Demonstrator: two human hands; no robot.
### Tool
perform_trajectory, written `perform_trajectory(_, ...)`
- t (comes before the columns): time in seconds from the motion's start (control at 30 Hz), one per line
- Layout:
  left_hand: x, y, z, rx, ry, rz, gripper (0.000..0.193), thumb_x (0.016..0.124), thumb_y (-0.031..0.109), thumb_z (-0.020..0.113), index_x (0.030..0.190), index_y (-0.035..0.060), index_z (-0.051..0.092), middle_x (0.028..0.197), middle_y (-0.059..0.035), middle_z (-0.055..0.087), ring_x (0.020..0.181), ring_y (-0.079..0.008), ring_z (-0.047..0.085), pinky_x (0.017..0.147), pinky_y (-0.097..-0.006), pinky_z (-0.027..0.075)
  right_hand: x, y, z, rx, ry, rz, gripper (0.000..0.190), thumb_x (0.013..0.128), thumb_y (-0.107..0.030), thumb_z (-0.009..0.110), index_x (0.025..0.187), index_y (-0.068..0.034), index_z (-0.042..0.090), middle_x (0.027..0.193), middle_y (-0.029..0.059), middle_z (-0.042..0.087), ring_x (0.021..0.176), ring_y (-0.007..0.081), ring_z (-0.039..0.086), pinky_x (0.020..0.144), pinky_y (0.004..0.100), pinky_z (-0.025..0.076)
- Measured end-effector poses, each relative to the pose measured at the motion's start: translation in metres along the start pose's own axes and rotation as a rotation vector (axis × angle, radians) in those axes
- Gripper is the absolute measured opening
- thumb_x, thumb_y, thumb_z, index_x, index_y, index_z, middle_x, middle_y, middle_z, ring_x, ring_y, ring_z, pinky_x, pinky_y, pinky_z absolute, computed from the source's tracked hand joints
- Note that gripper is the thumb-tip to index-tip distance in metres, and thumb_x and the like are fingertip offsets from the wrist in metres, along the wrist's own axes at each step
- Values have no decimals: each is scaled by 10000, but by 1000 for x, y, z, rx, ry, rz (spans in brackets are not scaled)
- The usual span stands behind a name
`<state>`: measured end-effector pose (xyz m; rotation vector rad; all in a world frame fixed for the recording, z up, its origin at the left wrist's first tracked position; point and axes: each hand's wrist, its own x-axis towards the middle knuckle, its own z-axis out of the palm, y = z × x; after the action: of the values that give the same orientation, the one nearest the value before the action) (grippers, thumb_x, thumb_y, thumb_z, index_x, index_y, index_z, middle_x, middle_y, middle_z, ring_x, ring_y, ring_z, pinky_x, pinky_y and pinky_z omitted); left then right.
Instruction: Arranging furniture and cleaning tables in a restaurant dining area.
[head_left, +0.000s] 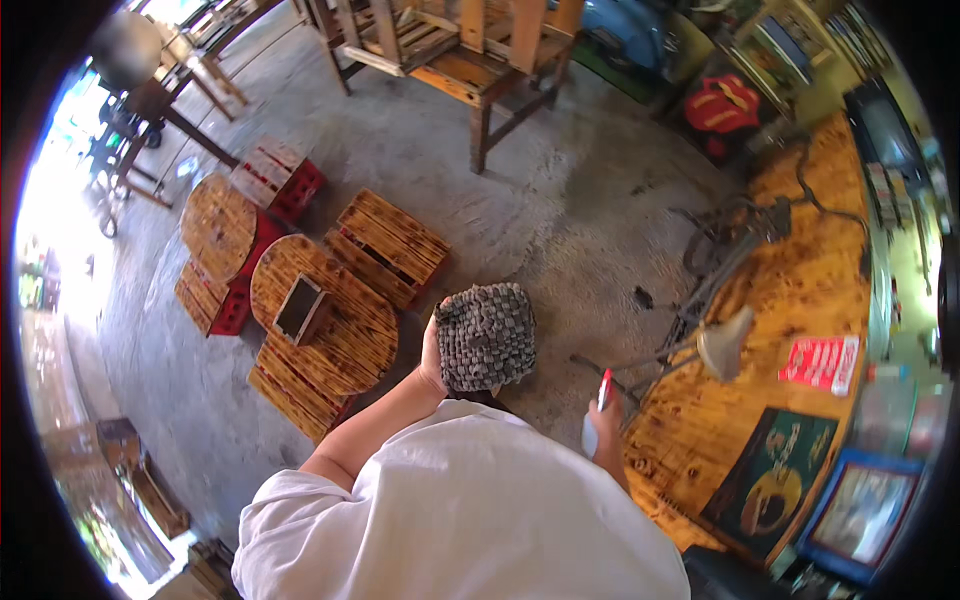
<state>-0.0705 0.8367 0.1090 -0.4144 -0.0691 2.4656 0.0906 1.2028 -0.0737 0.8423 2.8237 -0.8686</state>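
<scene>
A grey woven cloth mat (486, 337) is held up in front of my body by my left hand (432, 351), whose fingers go behind its left edge. Low at my right side, my right hand (606, 416) grips a spray bottle (590, 433) with a red and white nozzle. Part of the bottle is hidden by the hand. To the left of the mat stands a round-ended wooden table (330, 315) of scorched planks, with a small wooden-framed box (300, 309) on top.
Plank-topped red crate stools (394, 236) surround the low tables. A long wooden counter (795, 285) runs along the right, with a bicycle (712, 285) leaning by it. A wooden bench frame (480, 75) stands ahead on the concrete floor.
</scene>
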Motion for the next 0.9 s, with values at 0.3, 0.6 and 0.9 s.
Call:
perform_trajectory(0.3, 103, 128, -2, -142, -18, 504, 534, 942, 474, 407, 1276, 81, 543, 1305, -159, 553, 1174, -360, 538, 1033, -529, 396, 256, -228, 10, 277, -294, -267, 453, 695, -90, 631, 1143, -70, 570, 934, 163, 646, 822, 340, 651, 744, 419, 513)
perform_trajectory(0.6, 189, 240, 91, -136, -93, 709, 572, 937, 502, 391, 1306, 86, 525, 1326, -172, 533, 1193, -369, 527, 1031, -530, 400, 387, -424, 77, 339, -469, -896, 490, 737, -80, 668, 1209, -44, 541, 1078, 165, 610, 1002, 319, 604, 853, 389, 481)
perform_trajectory(0.9, 256, 350, 120, -23, -185, 1085, 687, 913, 552, 411, 1388, 56, 427, 1403, -201, 444, 1279, -381, 444, 1077, -530, 350, 496, -626, 149, 534, -945, -1013, 408, 785, -5, 660, 1178, -34, 550, 1116, 87, 574, 862, 133, 607, 518, 217, 507)
